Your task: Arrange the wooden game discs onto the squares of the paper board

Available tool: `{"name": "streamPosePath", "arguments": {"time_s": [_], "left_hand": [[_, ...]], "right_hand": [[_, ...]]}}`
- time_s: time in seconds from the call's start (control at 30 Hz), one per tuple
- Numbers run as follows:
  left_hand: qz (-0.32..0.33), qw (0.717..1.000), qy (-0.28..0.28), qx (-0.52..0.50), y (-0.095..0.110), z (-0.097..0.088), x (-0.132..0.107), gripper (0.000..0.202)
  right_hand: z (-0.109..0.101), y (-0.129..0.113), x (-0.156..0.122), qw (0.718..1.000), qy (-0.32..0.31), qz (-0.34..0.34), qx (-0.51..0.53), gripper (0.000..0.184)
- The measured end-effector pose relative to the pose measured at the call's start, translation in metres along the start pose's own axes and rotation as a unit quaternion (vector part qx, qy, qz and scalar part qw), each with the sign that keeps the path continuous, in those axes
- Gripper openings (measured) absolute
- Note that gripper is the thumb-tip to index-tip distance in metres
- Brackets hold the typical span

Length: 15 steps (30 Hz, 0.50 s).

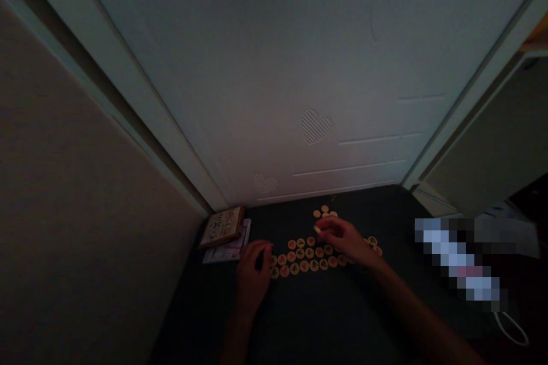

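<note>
Round wooden Chinese chess pieces [304, 266] lie in rows on a dark table, marked in red or black characters. My right hand [340, 235] is above the rows, with one pale wooden Chinese chess piece [317, 228] pinched at its fingertips. The hand and wrist cover part of the rows. At the rows' left end is my left hand [253, 265], its fingers curled and the thumb tip close against the index finger. Whether anything is in that pinch is hidden. Just beyond my right hand is a small cluster of blank-looking pieces [325, 209].
A box with a printed lid [222, 226] sits on papers [233, 248] at the table's back left. Behind the table [308, 319] rises a white panel [274, 97] with embossed hearts. A blurred-out object [456, 259] and a white cord [514, 331] are at the right.
</note>
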<state>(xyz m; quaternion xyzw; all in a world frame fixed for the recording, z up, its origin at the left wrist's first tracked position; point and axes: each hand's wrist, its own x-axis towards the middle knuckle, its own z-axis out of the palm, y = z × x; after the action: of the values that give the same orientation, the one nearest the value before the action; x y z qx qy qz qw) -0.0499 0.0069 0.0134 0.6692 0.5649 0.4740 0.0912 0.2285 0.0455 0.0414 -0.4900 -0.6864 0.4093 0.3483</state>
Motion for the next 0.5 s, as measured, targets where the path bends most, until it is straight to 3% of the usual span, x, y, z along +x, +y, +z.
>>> {"name": "streamPosePath", "arguments": {"time_s": [0.1, 0.23, 0.37, 0.5], "left_hand": [[-0.013, 0.999, -0.009, -0.03, 0.025, 0.002, -0.006, 0.021], [-0.063, 0.989, -0.08, -0.107, 0.073, 0.02, -0.034, 0.019], [-0.106, 0.966, -0.147, -0.186, 0.102, 0.046, -0.068, 0.018], [-0.185, 0.942, -0.16, -0.228, 0.104, 0.057, -0.085, 0.026]], "right_hand": [[0.003, -0.003, -0.035, 0.956, 0.021, 0.091, 0.277, 0.037], [0.024, -0.001, -0.08, 0.89, 0.063, 0.124, 0.434, 0.034], [0.047, 0.003, -0.104, 0.877, 0.107, 0.157, 0.44, 0.035], [0.054, 0.007, -0.11, 0.91, 0.116, 0.166, 0.361, 0.04]]}}
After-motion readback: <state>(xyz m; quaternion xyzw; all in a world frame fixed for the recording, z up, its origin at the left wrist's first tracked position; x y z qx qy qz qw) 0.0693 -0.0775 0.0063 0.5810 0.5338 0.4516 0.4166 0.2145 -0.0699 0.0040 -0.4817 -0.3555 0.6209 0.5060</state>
